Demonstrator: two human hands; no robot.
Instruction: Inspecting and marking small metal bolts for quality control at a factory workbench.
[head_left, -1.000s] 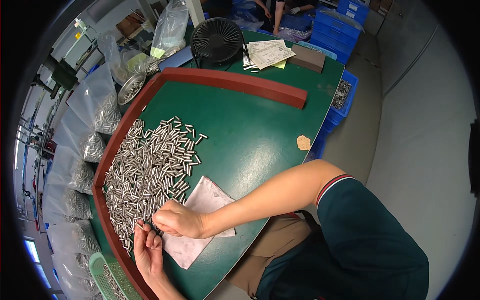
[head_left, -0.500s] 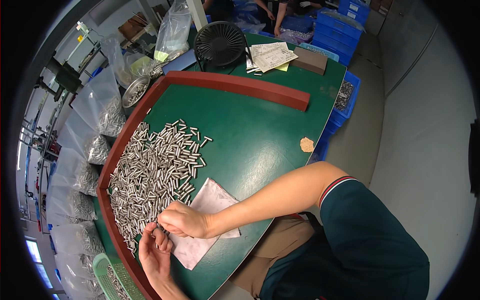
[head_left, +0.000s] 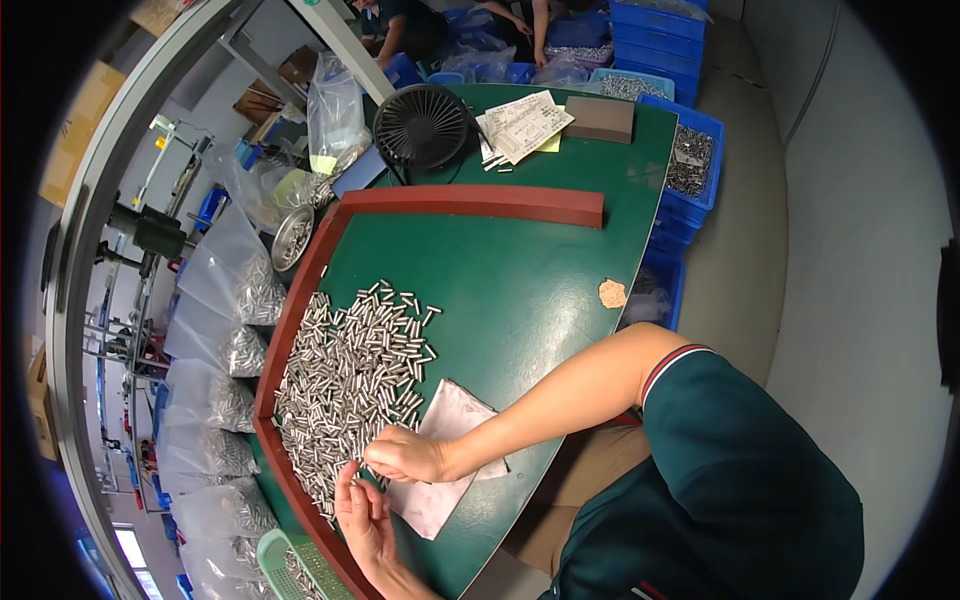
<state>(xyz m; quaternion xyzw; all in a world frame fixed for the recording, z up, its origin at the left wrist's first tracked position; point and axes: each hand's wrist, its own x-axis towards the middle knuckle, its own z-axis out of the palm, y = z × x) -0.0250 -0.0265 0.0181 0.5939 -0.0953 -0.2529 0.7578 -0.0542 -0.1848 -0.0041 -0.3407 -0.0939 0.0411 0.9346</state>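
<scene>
Bright, even indoor light, soft shadows, sharp centre, strong fisheye bending at black rim

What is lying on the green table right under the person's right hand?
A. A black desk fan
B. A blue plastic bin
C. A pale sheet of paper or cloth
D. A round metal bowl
C. The right hand rests over the upper edge of a pale sheet that lies flat on the green table, beside the heap of small metal pins; the black fan stands far off at the back.
</scene>
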